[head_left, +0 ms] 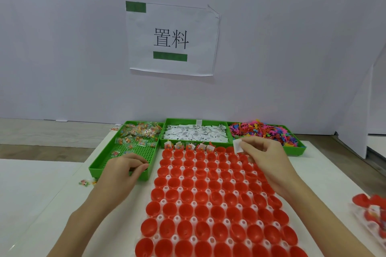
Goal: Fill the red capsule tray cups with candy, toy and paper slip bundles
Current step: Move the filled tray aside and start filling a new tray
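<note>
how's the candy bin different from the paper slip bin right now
The candy bin on the left is only partly filled: packets sit at its far end and bare green grid shows near the left hand. The paper slip bin in the middle is covered across with white slips. Candy packets are clear and multicoloured; slips are white with black print. Both are green trays.

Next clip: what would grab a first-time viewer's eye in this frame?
The big grid of red capsule cups fills the foreground, only its far row holding bundles. Behind it sit three green trays: candy on the left, paper slips in the middle, bright toys on the right. The right hand pinches a white slip over the far row, the left hand rests at the candy tray, and a printed sign hangs on the wall.
</note>
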A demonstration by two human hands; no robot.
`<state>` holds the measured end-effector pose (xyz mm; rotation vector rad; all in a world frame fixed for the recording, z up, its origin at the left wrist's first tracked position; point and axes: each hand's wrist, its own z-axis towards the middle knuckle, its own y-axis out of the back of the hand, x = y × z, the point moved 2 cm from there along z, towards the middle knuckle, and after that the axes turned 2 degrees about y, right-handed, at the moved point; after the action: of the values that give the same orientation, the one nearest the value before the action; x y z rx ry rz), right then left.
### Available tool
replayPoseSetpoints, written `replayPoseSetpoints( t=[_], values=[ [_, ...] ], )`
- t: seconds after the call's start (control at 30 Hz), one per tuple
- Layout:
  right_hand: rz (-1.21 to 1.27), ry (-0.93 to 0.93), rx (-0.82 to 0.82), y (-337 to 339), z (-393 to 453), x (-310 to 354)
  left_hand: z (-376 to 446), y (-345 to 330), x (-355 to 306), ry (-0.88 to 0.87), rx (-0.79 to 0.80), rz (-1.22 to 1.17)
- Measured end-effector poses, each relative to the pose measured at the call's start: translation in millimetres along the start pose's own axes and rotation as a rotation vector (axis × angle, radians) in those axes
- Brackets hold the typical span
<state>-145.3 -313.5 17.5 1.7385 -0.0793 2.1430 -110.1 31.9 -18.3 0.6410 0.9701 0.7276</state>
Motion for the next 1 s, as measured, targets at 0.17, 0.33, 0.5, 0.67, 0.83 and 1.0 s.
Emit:
replayPoseSetpoints(
  t=[0.17, 0.33, 0.5, 0.67, 0.83, 1.0],
  values=[
    [0.026, -0.062, 0.018, 2, -25, -2, 4, 2, 2, 0.149, 0.028, -0.001],
    [0.055, -0.067, 0.042, 1, -34, 6, -1, 18, -3, 0.267, -0.108, -0.068],
    [0.098, -0.025, 0.135, -16, -50, 16, -9, 21, -38, 0.308, -0.191, -0.745],
    [0.086, 0.03, 0.194, -36, -65, 21, -26, -8, -89, 0.246, 0.024, -1.088],
    [0.077, 0.017, 0.204, -41, -70, 20, -36, -30, -103, 0.315, 0.12, -1.138],
    [0.089, 0.084, 0.279, -43, -75, 30, -39, -25, -109, 0.271, 0.155, -1.061]
  ],
)
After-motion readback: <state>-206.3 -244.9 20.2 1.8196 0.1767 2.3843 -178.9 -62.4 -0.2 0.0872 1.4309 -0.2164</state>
